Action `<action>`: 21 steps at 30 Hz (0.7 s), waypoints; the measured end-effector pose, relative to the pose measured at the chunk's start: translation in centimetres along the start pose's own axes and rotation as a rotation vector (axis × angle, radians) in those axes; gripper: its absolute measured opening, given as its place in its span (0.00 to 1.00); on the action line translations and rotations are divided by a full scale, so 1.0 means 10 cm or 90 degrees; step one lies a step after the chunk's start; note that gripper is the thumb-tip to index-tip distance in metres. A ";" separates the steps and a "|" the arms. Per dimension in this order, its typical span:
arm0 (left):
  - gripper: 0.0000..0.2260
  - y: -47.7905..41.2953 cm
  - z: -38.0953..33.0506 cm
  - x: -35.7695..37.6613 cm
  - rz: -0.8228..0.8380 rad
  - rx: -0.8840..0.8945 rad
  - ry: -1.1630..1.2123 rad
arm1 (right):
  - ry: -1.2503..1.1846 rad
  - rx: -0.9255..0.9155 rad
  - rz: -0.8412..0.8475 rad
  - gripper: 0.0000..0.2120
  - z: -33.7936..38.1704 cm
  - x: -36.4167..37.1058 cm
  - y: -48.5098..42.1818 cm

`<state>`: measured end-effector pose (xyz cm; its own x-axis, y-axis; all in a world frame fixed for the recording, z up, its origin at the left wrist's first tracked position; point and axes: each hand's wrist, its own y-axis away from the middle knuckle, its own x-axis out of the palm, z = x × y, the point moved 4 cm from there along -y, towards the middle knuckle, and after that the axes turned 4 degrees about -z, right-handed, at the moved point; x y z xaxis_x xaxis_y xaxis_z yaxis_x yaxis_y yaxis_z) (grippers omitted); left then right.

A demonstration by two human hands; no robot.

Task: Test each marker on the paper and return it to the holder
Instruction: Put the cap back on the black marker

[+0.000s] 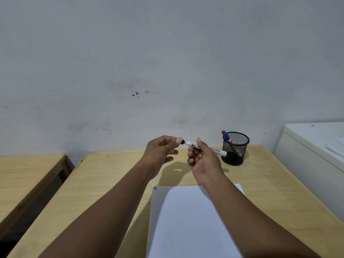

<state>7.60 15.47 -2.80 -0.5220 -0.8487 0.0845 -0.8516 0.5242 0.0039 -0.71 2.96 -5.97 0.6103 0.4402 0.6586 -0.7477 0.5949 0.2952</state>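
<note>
My right hand (202, 159) grips a white marker (216, 150) by its barrel and holds it level above the wooden table (115, 175). My left hand (162, 150) pinches the marker's black cap end (182, 142) between thumb and fingers. The black mesh holder (235, 148) stands behind and to the right, with a red-capped marker (223, 132) and a blue-capped marker (227, 136) in it. A white sheet of paper (191, 220) lies in front of me, with short red and dark strokes (154, 188) at its top left corner.
A second wooden table (28, 174) stands to the left across a dark gap. A white cabinet or appliance (312, 151) sits at the right edge. A pale wall rises right behind the table.
</note>
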 end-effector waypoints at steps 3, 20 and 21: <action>0.09 -0.02 -0.01 0.06 -0.033 0.060 -0.079 | 0.001 -0.017 0.000 0.10 0.04 0.00 0.00; 0.08 -0.11 -0.37 0.49 0.022 0.128 -0.179 | 0.011 -0.020 0.050 0.13 0.42 -0.06 0.04; 0.08 -0.12 -0.43 0.52 0.024 0.144 -0.189 | 0.028 -0.021 0.046 0.16 0.43 -0.06 0.06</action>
<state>6.10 10.79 1.90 -0.5156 -0.8299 -0.2131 -0.8031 0.5547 -0.2175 -2.62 0.14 -3.21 0.5667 0.5118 0.6457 -0.7814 0.5825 0.2241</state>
